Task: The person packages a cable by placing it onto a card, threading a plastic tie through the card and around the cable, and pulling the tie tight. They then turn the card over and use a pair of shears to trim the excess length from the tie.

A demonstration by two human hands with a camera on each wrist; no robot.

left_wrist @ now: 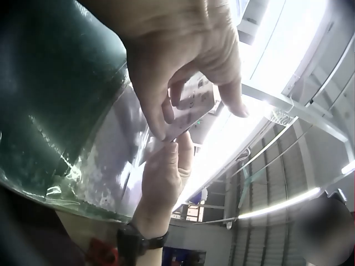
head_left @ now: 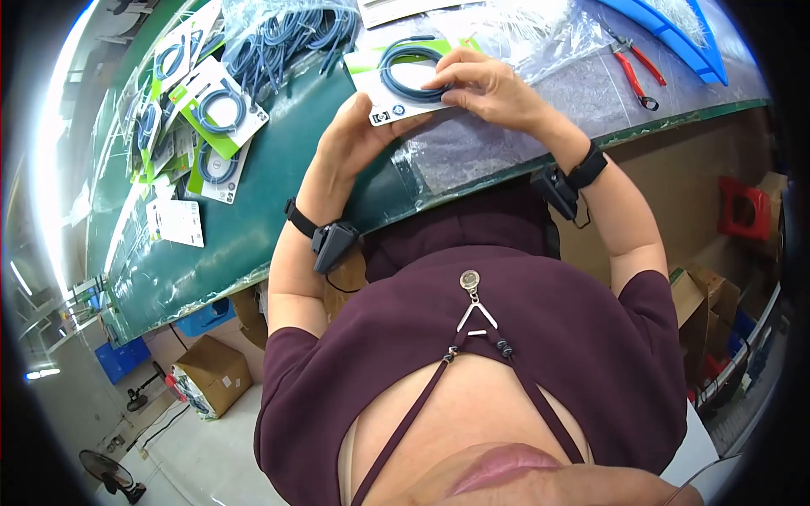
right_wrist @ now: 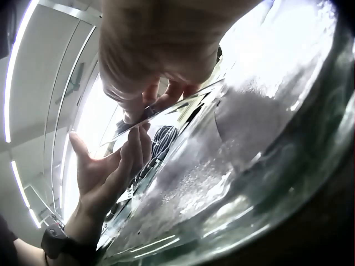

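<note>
A white and green card carrying a coiled blue cable is held over the green table. My left hand grips the card's near edge, thumb on top. My right hand lies curled over the coil's right side and pinches the card there. In the left wrist view the left hand pinches the card, with the right hand just beyond it. In the right wrist view the right hand holds the card's edge, with the left hand beneath it.
Several packaged cables lie at the table's left. A bag of loose blue cables sits at the back. Red-handled pliers and a blue tray are at the right. Clear plastic sheet covers the near edge. Cardboard boxes stand on the floor.
</note>
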